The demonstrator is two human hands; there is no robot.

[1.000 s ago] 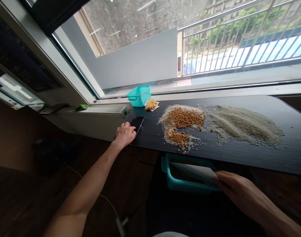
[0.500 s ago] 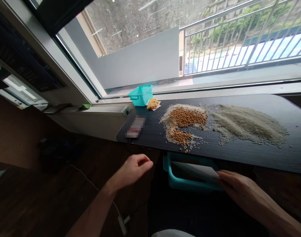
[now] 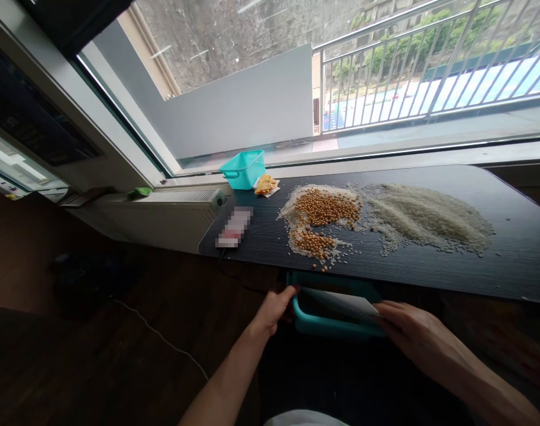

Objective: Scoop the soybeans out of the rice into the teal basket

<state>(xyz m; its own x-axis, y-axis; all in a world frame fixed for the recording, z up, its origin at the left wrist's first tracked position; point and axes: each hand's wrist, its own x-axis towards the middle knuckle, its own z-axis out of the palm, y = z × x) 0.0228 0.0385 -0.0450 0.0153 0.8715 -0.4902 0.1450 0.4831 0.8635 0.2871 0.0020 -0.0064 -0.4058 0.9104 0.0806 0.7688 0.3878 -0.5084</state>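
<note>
Below the table's near edge sits a teal plastic bin, its inside dark. My left hand is closed on the handle at its left end, thumb on top and the other fingers mostly hidden. My right hand pinches a white card that slants across the bin's opening; whether it also touches the bin's right end, I cannot tell. Past the bin, soybeans lie mixed with rice on the dark table. A wide heap of rice spreads to their right.
A second teal bin stands at the table's back left corner, by the window. Beside it a piece of yellowish food rests on a napkin. A blurred-out phone-like object lies near the left end. A radiator runs left of the table.
My left hand has moved right and taken hold of the bin's left handle. My right hand keeps the card over the bin. The whole view has shifted slightly.
</note>
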